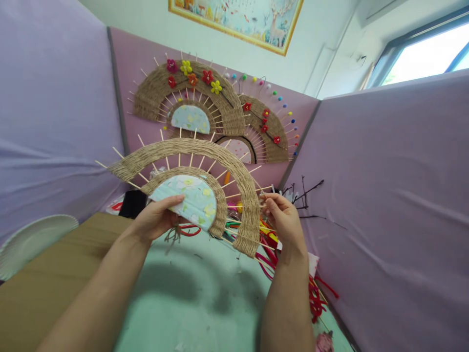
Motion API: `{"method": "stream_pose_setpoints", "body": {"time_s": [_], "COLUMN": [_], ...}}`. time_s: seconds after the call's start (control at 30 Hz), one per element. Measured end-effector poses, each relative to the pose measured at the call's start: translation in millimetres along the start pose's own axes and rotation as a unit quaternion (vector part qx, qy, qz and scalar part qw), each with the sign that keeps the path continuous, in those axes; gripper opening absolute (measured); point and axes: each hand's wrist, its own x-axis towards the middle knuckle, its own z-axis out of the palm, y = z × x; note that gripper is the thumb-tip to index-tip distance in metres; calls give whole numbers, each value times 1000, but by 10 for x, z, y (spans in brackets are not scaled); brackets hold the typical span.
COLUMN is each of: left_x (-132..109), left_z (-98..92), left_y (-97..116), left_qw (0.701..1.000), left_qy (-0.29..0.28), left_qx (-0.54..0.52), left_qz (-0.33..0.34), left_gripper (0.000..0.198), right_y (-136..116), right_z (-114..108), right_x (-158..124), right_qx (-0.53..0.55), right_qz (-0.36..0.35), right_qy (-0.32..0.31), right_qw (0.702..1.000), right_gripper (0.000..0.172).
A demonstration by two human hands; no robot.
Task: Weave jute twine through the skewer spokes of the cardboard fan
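Note:
A half-round fan (185, 146) of woven twine on thin wooden sticks is held up above the table. Pale blue flowered fabric (194, 195) covers its half-disc centre. My left hand (161, 215) grips that centre at its lower edge, thumb on the front and fingers behind. At the fan's right outer edge, my right hand (280, 212) has thumb and fingers pinched together near the stick ends. A thin strand seems to run to those fingertips, but what they pinch is too small to make out.
Two finished-looking fans with flowers, a left one (146, 100) and a right one (278, 129), stand against the pink back panel. Red pipe cleaners (317, 300) and dark twigs (306, 195) lie at right. Brown cardboard (73, 274) and a white paper plate (36, 239) are at left.

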Motion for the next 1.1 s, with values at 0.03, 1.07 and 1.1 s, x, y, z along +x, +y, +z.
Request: {"method": "stream_pose_setpoints", "body": {"time_s": [0.03,1.07,1.1], "left_x": [5,147,146], "left_z": [-10,-126,-122], "left_y": [1,53,51], "left_qw": [1000,994,994], "left_qy": [7,63,60], "left_qx": [3,-66,-68], "left_qz": [4,52,54], "left_gripper": [47,32,32], "right_y": [-2,-44,-49], "right_z": [0,87,88], "right_x": [2,2,-2], "right_qx": [1,-92,-96], "right_qz": [-8,-49,-55], "right_qy": [4,117,116], "right_qw": [1000,988,987], "right_gripper": [35,29,29]}}
